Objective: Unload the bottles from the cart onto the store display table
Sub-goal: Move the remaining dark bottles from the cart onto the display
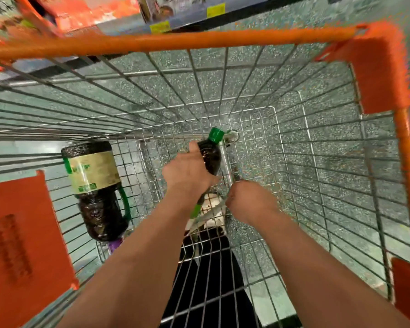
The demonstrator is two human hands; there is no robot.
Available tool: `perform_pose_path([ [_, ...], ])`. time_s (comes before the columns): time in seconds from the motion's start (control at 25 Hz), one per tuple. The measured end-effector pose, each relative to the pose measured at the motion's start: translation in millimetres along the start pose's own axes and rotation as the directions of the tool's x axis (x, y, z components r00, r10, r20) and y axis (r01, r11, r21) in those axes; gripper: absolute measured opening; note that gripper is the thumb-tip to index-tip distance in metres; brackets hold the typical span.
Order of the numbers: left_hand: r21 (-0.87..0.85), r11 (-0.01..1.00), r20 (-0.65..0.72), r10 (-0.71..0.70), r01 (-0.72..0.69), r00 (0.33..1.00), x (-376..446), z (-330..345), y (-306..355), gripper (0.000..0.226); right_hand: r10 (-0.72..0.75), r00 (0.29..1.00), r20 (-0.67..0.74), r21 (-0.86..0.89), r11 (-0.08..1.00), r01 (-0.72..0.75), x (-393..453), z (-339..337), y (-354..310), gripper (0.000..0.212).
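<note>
step in hand: picking a bottle off the cart floor; both arms reach down into the wire cart.
left hand: the left hand is curled round the shoulder of the held bottle, fingers wrapped on its dark body just below the cap.
right hand: the right hand sits just beside the lower part of the same bottle; its fingers are turned away from the camera, so i cannot tell whether they grip or only steady it.
held bottle: dark liquid, green cap pointing away from the person, lying tilted near the middle of the cart floor; its lower half is hidden by the hands.
second bottle: a larger dark second bottle with a pale label and a green handle lies on its side against the cart's left wall, well apart from the hands.
next move: likely a lift straight up past the orange rim, keeping clear of the wire sides.
display table: not in view.
</note>
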State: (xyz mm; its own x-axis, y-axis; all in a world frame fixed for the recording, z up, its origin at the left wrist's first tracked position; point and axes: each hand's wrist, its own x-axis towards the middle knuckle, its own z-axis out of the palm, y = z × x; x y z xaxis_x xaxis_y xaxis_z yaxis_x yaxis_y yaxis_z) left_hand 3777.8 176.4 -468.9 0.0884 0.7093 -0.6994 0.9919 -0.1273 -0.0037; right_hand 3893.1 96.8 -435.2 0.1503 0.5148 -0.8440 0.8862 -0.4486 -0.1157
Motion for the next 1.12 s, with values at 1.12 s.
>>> perform_pose_path([
  [1.12,0.090,0.193,-0.529,0.841,-0.977,0.117,-457.3,-287.0,-71.8,0.077,0.094,0.219,-0.971,0.106,0.993,0.045,-499.5,-101.2,-44.6,0.027],
])
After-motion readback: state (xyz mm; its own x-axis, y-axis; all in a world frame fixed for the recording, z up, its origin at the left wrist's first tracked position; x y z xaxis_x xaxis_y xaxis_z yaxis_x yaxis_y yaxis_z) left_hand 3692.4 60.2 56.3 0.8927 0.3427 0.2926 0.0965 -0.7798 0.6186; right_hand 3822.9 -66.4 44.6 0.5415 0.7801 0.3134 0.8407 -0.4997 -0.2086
